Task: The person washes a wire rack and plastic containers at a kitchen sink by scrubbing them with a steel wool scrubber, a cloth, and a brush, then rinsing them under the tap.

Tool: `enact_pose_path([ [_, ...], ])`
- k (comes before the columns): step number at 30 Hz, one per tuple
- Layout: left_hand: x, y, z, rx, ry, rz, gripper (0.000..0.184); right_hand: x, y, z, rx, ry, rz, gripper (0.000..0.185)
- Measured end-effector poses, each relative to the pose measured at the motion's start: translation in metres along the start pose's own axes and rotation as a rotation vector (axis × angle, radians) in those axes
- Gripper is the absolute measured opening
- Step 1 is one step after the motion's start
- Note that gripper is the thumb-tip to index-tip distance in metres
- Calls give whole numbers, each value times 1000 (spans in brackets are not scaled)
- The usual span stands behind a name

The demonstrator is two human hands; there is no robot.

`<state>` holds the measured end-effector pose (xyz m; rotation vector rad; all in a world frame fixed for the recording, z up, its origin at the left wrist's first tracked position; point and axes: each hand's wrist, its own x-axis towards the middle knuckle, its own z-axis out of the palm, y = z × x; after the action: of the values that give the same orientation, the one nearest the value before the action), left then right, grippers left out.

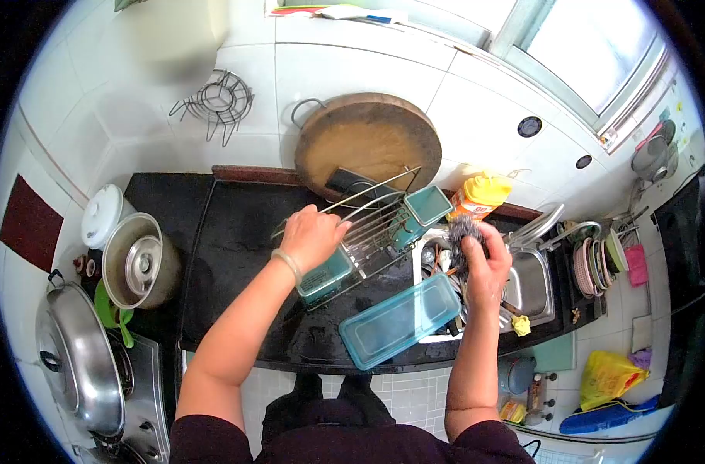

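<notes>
Wire rack (pixel 373 237) touches left fingers (pixel 336 223); right fingers (pixel 494 238) hold a curly scourer (pixel 462 230).

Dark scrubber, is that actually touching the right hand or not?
Touching. The head view shows it plainly: the right hand holds the dark scrubber, with the thumb lying against it.

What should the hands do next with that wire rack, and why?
I'd move the right hand a little left and touch the scouring pad to the bars of the wire rack. That seems the best small move, because the left hand already holds the rack, while the pad is up over the sink, close by.
</notes>
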<state>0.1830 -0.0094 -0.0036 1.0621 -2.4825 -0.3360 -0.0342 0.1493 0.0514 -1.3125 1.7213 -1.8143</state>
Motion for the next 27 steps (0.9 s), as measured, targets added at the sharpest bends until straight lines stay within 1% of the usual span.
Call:
enact_pose_path([
  [1, -1, -1, 2, -1, -5, -4, 37, -11, -3, 2, -34, 1, -46, 21],
  [3, 1, -2, 2, 2, -26, -7, 38, -28, 0, 14, -169, -169, -55, 22],
  [4, 1, -2, 2, 8, -31, -25, 39, -33, 3, 29, -266, -268, -143, 23],
  [5, 1, -2, 2, 10, -35, -24, 39, -41, 0, 45, -313, -310, -195, 24],
  [6, 1, -2, 3, 14, -40, -28, 39, -45, 6, 62, -283, -347, -284, 24],
  [7, 2, -3, 3, 18, -44, -33, 38, -52, 11, 79, -270, -340, -317, 25],
  [8, 2, -1, 1, 7, -46, -42, 39, -58, 22, 92, -370, -354, -377, 28],
  [9, 2, 0, -1, 11, -50, -42, 39, -66, 30, 107, -360, -295, -399, 28],
  [11, 4, 1, -2, 10, -83, -69, 36, -78, 35, 121, -364, -266, -487, 26],
  [14, 5, 6, -7, 32, -120, -65, 36, -116, 13, 151, -431, -493, -634, 19],
  [15, 4, 4, -8, 24, -124, -57, 36, -125, 32, 158, -462, -528, -589, 17],
  [17, 1, -7, -1, 30, -101, 13, 35, -130, 73, 141, -485, -380, -509, 17],
  [18, -2, -8, -1, 16, -49, 57, 38, -123, 79, 123, -447, -311, -464, 18],
  [19, -1, -12, 3, 3, -53, 84, 38, -119, 85, 102, -408, -253, -402, 18],
  [21, 2, -6, 1, 20, -108, 56, 38, -108, 72, 73, -372, -274, -276, 22],
  [22, 3, -6, 4, -3, -96, 66, 37, -102, 58, 74, -373, -277, -265, 22],
  [24, 4, -1, 7, -2, -77, 52, 37, -93, 33, 84, -271, -175, -335, 24],
  [25, 5, 1, 7, 5, -48, 37, 37, -90, 35, 94, -269, -166, -330, 24],
  [27, 6, 3, 7, 21, -77, 32, 36, -90, 41, 122, -281, -102, -397, 24],
])
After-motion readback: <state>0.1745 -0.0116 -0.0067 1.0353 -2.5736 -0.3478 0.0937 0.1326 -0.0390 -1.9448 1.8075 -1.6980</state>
